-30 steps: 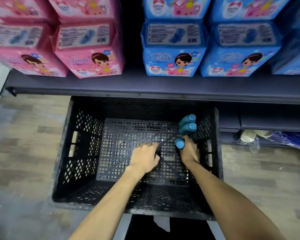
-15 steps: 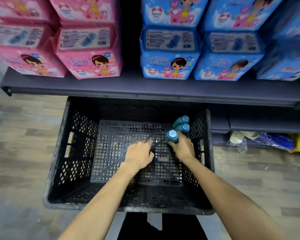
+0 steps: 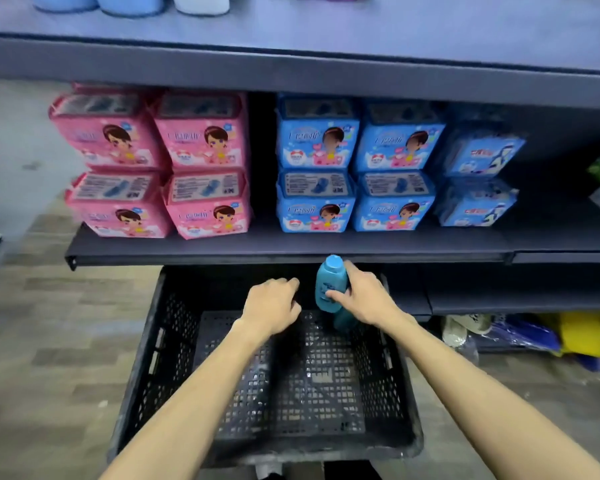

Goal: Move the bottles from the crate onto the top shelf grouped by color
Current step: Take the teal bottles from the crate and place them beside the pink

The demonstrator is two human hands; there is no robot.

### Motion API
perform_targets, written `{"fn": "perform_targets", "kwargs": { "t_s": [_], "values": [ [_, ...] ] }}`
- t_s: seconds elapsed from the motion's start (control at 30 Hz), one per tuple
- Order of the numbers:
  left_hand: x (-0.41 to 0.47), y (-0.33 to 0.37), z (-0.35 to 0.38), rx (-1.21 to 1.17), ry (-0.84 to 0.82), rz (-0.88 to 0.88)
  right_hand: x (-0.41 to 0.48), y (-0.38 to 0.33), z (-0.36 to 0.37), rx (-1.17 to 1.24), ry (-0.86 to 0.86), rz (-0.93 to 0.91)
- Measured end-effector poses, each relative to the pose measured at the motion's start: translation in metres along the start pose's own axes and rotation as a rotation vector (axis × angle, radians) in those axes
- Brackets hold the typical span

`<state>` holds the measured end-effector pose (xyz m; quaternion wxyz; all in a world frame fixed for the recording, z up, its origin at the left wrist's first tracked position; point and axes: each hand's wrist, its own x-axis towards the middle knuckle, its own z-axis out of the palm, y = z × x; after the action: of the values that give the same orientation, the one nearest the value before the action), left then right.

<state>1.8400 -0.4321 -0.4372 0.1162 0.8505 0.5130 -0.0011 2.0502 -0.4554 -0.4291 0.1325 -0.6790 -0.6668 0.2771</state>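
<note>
Left hand [image 3: 272, 306] hangs over the black crate [image 3: 146, 358], back up, fingers loosely curled, nothing seen in them. Just to its right, the right hand [image 3: 366, 299] grips an upright teal bottle [image 3: 327, 284], thumb across the front of the body and fingers wrapped behind; the bottle is clear of the crate floor. A second teal bottle [image 3: 343, 323] lies in the crate directly beneath the right hand, mostly hidden by it.

Beyond both hands runs the middle shelf [image 3: 291, 245], with pink packs [image 3: 153, 161] beyond the left hand and blue packs [image 3: 354, 161] beyond the right. Higher up is the top shelf [image 3: 326, 26]; above and to the left of the left hand it carries blue and white containers [image 3: 129, 1], of which only the bases are in view.

Hazards, as judged:
- The cap sits just below the middle shelf's front edge. A straight lift would strike that edge and could knock the bottle loose; it likely needs drawing back toward the person first.
- The grip is one-handed on a smooth body, so a slip during the long raise is possible.
- Setting teal beside white would break the colour grouping.
</note>
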Motion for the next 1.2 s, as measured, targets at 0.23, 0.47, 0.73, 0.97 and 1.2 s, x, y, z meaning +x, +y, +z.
{"fn": "perform_targets", "kwargs": {
  "t_s": [0.23,0.47,0.73,0.97,1.2],
  "values": [
    [0.005,-0.001,-0.066,0.075,0.159,0.118,-0.026,-0.037,-0.045,-0.117,0.168,-0.158],
    [0.005,0.017,-0.132,0.166,0.293,0.26,-0.046,-0.065,-0.1,-0.133,0.29,-0.239],
    [0.0,0.04,-0.218,0.189,0.498,0.364,-0.068,-0.108,-0.181,-0.133,0.39,-0.324],
    [0.001,0.059,-0.289,0.28,0.694,0.455,-0.087,-0.151,-0.256,-0.146,0.432,-0.417],
    [0.014,0.071,-0.35,0.314,0.789,0.468,-0.08,-0.179,-0.318,-0.129,0.522,-0.45]
  ]
}}
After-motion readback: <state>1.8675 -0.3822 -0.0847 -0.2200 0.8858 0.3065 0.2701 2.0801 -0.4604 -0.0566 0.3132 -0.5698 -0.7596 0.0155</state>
